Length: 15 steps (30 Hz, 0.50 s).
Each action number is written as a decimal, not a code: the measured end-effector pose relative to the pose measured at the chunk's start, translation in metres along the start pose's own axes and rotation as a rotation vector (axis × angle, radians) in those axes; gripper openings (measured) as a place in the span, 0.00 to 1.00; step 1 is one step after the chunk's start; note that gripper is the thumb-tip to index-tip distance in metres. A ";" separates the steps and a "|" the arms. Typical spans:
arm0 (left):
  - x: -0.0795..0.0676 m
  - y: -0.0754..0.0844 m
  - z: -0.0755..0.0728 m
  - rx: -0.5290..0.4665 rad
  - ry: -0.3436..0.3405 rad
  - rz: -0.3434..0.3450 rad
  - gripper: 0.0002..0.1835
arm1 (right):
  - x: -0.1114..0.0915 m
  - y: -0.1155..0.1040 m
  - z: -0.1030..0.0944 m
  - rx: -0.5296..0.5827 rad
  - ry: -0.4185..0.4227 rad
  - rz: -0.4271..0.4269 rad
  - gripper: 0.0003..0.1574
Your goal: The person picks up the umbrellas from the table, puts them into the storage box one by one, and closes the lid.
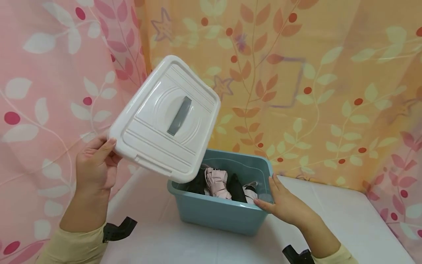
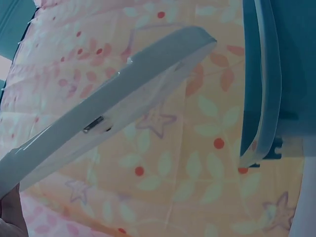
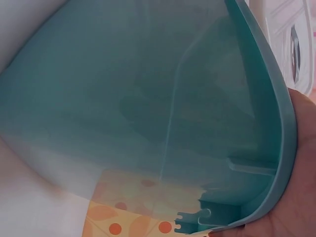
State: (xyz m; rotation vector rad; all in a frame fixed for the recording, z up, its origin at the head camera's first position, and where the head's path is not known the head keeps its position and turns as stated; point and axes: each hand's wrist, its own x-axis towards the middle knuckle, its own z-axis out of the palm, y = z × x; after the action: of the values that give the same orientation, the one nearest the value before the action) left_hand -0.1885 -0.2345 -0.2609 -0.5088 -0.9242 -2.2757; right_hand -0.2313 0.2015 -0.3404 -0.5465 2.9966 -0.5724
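Observation:
In the head view my left hand grips the near left corner of a white plastic lid with a grey handle. The lid is tilted up in the air, its lower corner overlapping a blue storage bin on the table. My right hand rests on the bin's right corner, thumb on the front rim and straight fingers along the side. Inside lie a pale pink strappy bundle, a black item and a whitish bundle. The lid hides part of the bin's left side.
The bin stands on a white-covered table. Behind it hangs an orange leaf-patterned curtain, with a pink curtain on the left. Black wrist mounts stick out from both forearms.

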 end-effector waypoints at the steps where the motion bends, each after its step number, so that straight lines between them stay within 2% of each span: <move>1: 0.001 -0.004 0.002 0.005 -0.011 -0.021 0.09 | 0.000 -0.001 0.000 0.003 -0.005 0.002 0.70; 5: 0.002 -0.020 0.010 0.039 -0.044 -0.103 0.07 | 0.000 -0.002 -0.001 -0.002 -0.021 0.011 0.70; 9: -0.004 -0.033 0.022 0.098 -0.076 -0.182 0.06 | -0.001 -0.001 -0.004 0.010 -0.071 0.010 0.70; 12: -0.012 -0.039 0.030 0.111 -0.120 -0.228 0.08 | 0.000 0.004 -0.013 0.076 -0.116 -0.032 0.66; 15: -0.018 -0.042 0.037 0.120 -0.157 -0.257 0.10 | 0.004 0.015 -0.033 0.140 -0.111 -0.052 0.59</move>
State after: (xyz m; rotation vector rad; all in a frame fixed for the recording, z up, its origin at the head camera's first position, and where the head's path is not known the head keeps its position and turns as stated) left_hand -0.1992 -0.1769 -0.2665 -0.5488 -1.2602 -2.4138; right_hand -0.2436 0.2244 -0.3154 -0.6258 2.8193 -0.7227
